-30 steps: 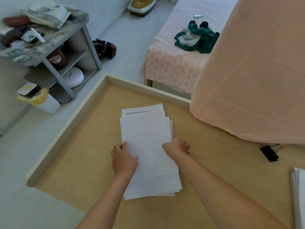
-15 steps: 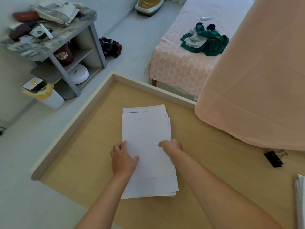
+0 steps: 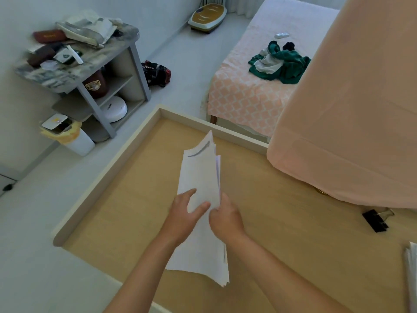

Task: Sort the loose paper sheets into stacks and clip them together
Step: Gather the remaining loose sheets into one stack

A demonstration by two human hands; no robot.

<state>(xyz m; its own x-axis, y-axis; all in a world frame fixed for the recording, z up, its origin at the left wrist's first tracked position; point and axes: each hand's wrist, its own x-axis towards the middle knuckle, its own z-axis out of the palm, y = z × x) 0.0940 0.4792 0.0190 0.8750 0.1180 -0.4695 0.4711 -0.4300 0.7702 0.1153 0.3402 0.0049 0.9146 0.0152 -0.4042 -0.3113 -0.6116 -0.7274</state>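
Right hand (image 3: 225,220) pinches tilted white paper stack (image 3: 199,175), left hand (image 3: 184,213) flat-fingered against it; best tap edges square before fetching black binder clip (image 3: 375,222) at 3 o'clock.

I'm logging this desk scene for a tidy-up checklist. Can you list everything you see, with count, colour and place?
paper stack: one, white, tilted up over table centre
second paper pile: one, white, table's right edge, cut off
binder clip: one, black, on table, right of stack
table: one, light wood, pale rim
cloth: one, peach, draped at right
bed: one, pink patterned cover, beyond table
clothes: one heap, green and white, on bed
shelf unit: one, grey, upper left
bin: one, white, yellow liner, beside shelf unit
left grip: straight fingers rest on stack's face
right grip: pinches stack's right edge
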